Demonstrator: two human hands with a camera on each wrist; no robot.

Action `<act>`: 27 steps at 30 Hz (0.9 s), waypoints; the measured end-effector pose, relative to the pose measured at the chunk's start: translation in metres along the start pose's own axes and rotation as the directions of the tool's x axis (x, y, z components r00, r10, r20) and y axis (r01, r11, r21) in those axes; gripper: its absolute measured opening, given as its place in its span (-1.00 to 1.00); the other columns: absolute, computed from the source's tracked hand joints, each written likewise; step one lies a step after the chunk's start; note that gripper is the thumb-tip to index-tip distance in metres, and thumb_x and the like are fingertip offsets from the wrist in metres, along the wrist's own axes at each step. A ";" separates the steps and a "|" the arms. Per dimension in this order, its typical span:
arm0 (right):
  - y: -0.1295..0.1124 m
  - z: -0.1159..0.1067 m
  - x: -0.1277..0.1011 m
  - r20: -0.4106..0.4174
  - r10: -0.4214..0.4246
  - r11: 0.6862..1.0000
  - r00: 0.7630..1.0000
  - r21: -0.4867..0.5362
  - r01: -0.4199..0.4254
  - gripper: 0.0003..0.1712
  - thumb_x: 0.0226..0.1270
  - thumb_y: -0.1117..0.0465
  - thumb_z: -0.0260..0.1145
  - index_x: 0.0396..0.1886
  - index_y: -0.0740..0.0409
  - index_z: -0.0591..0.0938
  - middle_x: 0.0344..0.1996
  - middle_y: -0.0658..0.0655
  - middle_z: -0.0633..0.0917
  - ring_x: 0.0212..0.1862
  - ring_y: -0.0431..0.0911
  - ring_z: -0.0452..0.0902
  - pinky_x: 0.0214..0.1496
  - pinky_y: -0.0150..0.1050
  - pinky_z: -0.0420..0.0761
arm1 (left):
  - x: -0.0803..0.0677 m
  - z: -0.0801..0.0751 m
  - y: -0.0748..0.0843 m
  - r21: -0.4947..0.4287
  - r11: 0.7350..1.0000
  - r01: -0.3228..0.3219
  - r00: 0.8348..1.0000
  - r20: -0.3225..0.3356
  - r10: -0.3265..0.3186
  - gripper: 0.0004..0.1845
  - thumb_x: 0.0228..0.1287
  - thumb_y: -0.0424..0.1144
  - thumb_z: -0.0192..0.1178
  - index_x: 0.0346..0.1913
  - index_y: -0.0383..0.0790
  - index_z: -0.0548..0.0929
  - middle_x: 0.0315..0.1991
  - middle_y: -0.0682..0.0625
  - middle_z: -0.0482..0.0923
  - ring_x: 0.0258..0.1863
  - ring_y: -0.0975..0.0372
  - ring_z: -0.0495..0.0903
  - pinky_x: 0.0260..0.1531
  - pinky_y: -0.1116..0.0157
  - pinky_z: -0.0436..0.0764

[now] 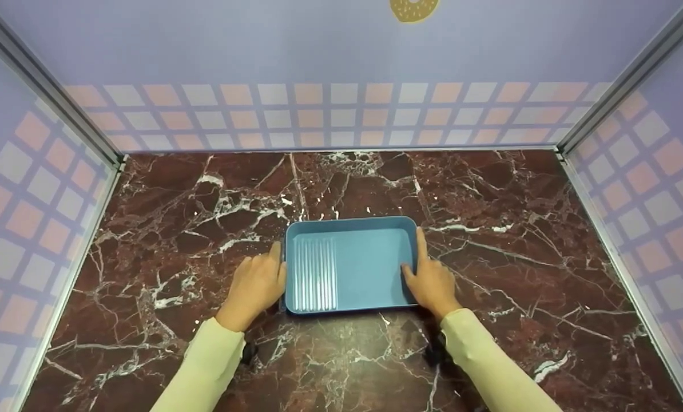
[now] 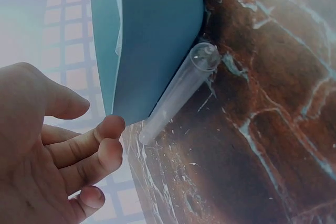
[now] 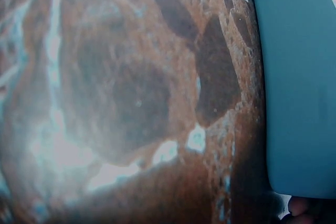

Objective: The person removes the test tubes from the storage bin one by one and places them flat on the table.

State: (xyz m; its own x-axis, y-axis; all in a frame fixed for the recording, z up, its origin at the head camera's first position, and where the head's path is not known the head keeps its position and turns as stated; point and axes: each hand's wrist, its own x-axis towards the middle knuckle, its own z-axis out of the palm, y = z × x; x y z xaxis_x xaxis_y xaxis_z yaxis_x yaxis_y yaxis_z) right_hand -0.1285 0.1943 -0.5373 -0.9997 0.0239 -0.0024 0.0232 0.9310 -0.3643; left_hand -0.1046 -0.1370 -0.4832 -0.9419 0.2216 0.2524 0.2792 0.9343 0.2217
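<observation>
A shallow blue rectangular tray [image 1: 376, 269] sits on the marble-patterned table. Along its left end, several clear tubes [image 1: 314, 274] lie side by side, lengthwise front to back. My right hand [image 1: 435, 284] grips the tray's right side, thumb over the rim and index finger stretched along the outer wall. At the left side is my left hand [image 1: 255, 286], its fingers loosely bent and the fingertips right at the tray's edge in the left wrist view. Another clear tube [image 2: 176, 98] lies on the table against the outside of the tray's left wall.
Purple walls with pink and white checks [image 1: 341, 117] enclose the table at the back and both sides. The dark red marbled tabletop [image 1: 519, 274] surrounds the tray. Dark wrist devices [image 1: 250, 352] show beside the sleeves.
</observation>
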 end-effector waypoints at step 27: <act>0.001 0.002 0.001 -0.003 0.009 1.000 1.000 0.011 -0.009 -0.03 0.33 -0.09 0.20 0.57 -0.15 -0.12 -0.33 0.37 0.73 -0.37 0.25 0.66 -0.35 0.17 0.52 | 0.010 0.000 0.017 -0.022 1.000 0.006 0.996 0.084 -0.004 -0.51 0.27 -0.21 0.19 0.18 -0.45 0.48 -0.58 -0.14 0.60 -0.50 -0.05 0.63 -0.33 0.03 0.53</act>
State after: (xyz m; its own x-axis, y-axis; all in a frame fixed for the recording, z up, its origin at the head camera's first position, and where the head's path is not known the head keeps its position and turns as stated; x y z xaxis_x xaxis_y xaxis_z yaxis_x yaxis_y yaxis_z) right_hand -0.1294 0.1944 -0.5399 -0.9994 0.0333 -0.0026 0.0319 0.9268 -0.3741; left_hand -0.1095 -0.1190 -0.4765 -0.9554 0.2407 0.1712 0.2777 0.9292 0.2438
